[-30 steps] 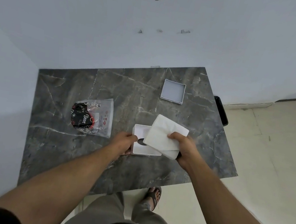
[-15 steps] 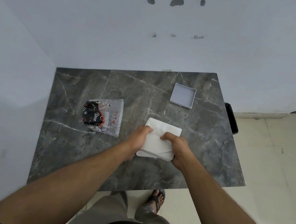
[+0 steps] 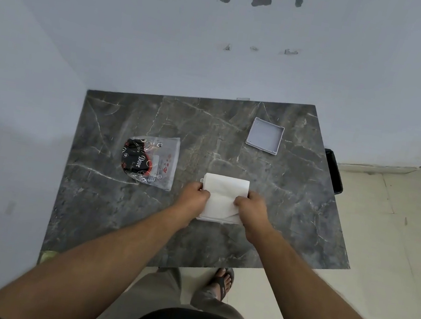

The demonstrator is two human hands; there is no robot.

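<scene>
Both hands, left [image 3: 196, 195] and right [image 3: 252, 206], curl over the side edges of a folded white sheet [image 3: 224, 193], gripping it atop a white box [image 3: 210, 219] at mid-frame on the counter [image 3: 294, 200].

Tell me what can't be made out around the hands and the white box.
All in the head view:
Inside of the white box: covered by the white sheet.
Fingertips of left hand and right hand: behind their own knuckles.
Black object: mostly behind the table edge.
Pouch small print: too small.
</scene>
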